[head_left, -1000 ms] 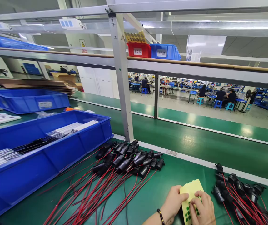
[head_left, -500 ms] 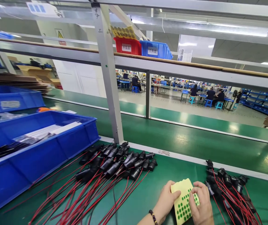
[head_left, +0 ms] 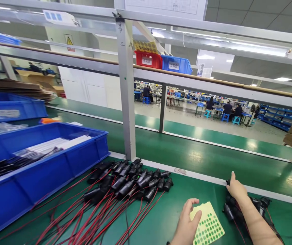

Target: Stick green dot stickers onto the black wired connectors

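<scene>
The bottom edge cuts off both forearms, and the lower corner of the yellow sticker sheet [head_left: 207,226] runs out of view with them. The left hand [head_left: 187,221] rests with fingers loosely spread, its thumb lying on the sheet's near-left edge, gripping nothing. The sheet lies flat on the green surface [head_left: 166,211], its rows of green dots plain, though whether any dot is missing is hard to make out. The right hand [head_left: 235,189] reaches forward over the small bundle of black connectors [head_left: 240,207] on the right; its palm faces away and its fingers hide behind the wrist, so it appears to touch the topmost connector, but I cannot tell whether it grips one. The forearm covers much of that bundle, and its red wires leave the view at the lower right. To the left, a larger heap of black connectors [head_left: 130,178] fans its red wires [head_left: 84,217] toward the lower edge, well apart from the sheet. A bare strip of surface lies open between the heap and the left hand. The blue bin [head_left: 59,170] stands farther left, its near end cut off. Beyond the hands, a white strip marks the surface's far edge, and an upright metal post [head_left: 127,102] stands just behind the heap.
</scene>
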